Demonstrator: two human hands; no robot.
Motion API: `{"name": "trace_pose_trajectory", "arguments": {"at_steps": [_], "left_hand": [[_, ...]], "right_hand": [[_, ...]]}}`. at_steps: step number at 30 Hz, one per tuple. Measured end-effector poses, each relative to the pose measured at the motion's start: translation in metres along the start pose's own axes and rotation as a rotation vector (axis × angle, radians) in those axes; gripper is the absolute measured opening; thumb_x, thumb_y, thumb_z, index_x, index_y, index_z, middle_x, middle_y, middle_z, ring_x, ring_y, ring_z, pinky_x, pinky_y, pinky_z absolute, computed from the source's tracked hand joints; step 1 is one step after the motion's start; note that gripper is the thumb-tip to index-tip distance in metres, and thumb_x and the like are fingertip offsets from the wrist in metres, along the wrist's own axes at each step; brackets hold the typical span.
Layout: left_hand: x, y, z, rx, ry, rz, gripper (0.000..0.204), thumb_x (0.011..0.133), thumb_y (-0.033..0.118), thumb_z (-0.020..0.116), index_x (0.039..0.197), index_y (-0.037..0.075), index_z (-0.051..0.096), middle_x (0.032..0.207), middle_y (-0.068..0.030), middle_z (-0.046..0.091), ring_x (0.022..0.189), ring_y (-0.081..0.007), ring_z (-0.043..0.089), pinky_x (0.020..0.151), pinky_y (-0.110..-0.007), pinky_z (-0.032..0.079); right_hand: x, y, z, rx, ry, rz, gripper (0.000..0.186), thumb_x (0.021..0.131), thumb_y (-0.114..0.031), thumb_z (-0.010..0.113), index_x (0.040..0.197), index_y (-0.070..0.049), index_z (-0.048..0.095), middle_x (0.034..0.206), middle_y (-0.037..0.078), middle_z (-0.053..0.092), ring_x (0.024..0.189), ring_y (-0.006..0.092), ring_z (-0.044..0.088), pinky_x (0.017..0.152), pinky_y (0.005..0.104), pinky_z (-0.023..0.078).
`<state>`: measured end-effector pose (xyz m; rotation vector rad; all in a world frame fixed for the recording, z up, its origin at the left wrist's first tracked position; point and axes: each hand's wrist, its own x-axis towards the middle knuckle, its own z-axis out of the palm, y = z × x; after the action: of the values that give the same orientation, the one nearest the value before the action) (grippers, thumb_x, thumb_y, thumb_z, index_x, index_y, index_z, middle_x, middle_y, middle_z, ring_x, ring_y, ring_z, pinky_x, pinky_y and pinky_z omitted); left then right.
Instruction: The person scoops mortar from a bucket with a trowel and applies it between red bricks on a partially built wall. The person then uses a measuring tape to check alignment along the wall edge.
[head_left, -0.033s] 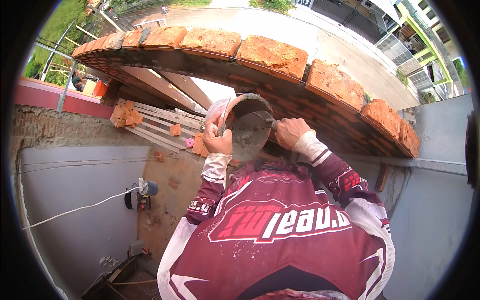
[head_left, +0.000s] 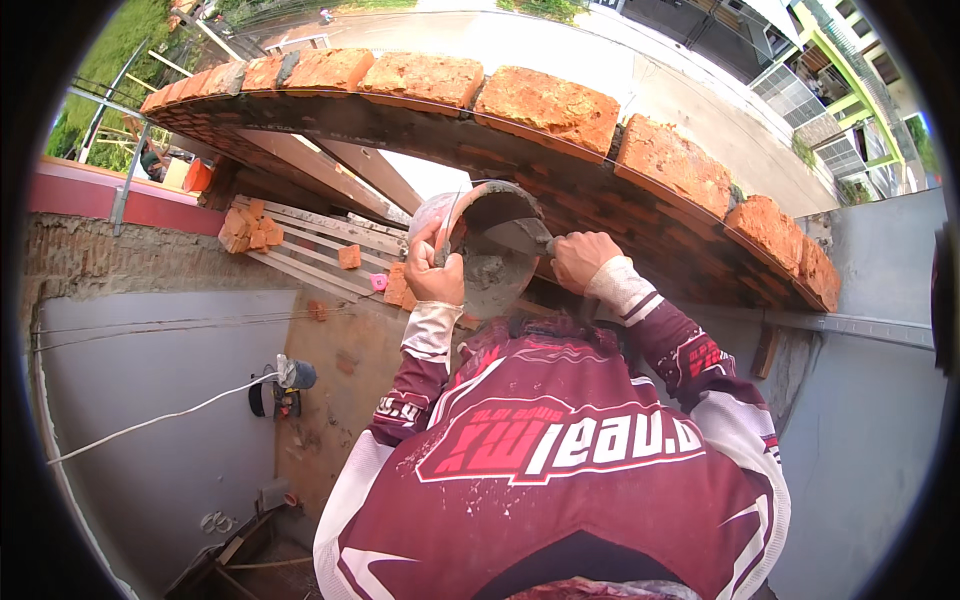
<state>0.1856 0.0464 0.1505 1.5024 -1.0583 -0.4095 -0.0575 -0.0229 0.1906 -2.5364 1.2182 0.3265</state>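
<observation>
My left hand (head_left: 436,272) grips the rim of a tilted, mortar-stained bucket (head_left: 420,222), its thumb beside the thin handle. Grey wet mortar (head_left: 490,283) lies inside. The fingers of my right hand (head_left: 583,262) are wrapped round the handle of a trowel. Its grey blade (head_left: 518,236) reaches into the bucket's mouth, above the mortar. Just beyond the bucket runs a brick wall (head_left: 545,105), its top row of orange bricks curving from left to right along a taut string.
Wooden planks (head_left: 325,245) lie left of the bucket, with broken brick pieces (head_left: 250,230) and a small pink object (head_left: 378,282) on them. Far below, a dark container with a blue-grey top (head_left: 295,374) stands near the grey wall (head_left: 160,400). A road (head_left: 570,40) passes beyond the bricks.
The trowel blade has turned and shifted slightly inside the bucket, so more of its flat grey face shows. Both hands keep their grips.
</observation>
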Motion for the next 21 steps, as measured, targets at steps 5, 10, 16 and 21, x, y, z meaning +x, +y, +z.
{"name": "trace_pose_trajectory", "arguments": {"at_steps": [5,10,16,21], "left_hand": [[0.02,-0.014,-0.012,-0.057,-0.049,-0.053,0.034,0.068,-0.009,0.059,0.07,0.006,0.029,0.119,-0.0181,0.066,0.098,-0.0205,0.062,0.084,-0.029,0.047],[0.041,-0.038,-0.014,-0.12,-0.091,-0.051,0.032,0.069,-0.008,0.058,0.069,0.006,0.03,0.122,-0.0173,0.065,0.095,-0.0172,0.06,0.081,-0.028,0.046],[0.051,-0.078,-0.033,-0.391,0.047,-0.327,0.011,0.073,-0.008,0.058,0.075,-0.001,0.05,0.117,-0.0123,0.067,0.079,-0.008,0.058,0.068,-0.022,0.046],[0.049,-0.1,-0.047,-0.489,0.169,-0.433,0.023,0.073,-0.008,0.058,0.096,-0.005,0.061,0.098,-0.0063,0.067,0.078,-0.0086,0.059,0.072,-0.023,0.048]], "right_hand": [[0.03,-0.035,0.009,0.169,-0.26,0.079,0.036,0.089,-0.031,0.057,0.093,0.002,0.07,0.094,0.026,0.07,0.091,0.0402,0.069,0.079,0.0466,0.057],[0.055,-0.055,0.036,0.518,-0.282,0.033,0.039,0.087,-0.033,0.057,0.098,0.002,0.07,0.099,0.026,0.069,0.096,0.0429,0.066,0.085,0.0489,0.053],[0.028,-0.054,-0.005,0.687,-0.118,0.03,0.036,0.088,-0.033,0.058,0.096,0.002,0.068,0.089,0.025,0.068,0.088,0.0437,0.065,0.079,0.0486,0.051],[0.012,-0.055,-0.079,0.736,0.088,0.027,0.031,0.091,-0.028,0.06,0.096,0.002,0.066,0.081,0.019,0.069,0.077,0.0387,0.067,0.072,0.0445,0.051]]}}
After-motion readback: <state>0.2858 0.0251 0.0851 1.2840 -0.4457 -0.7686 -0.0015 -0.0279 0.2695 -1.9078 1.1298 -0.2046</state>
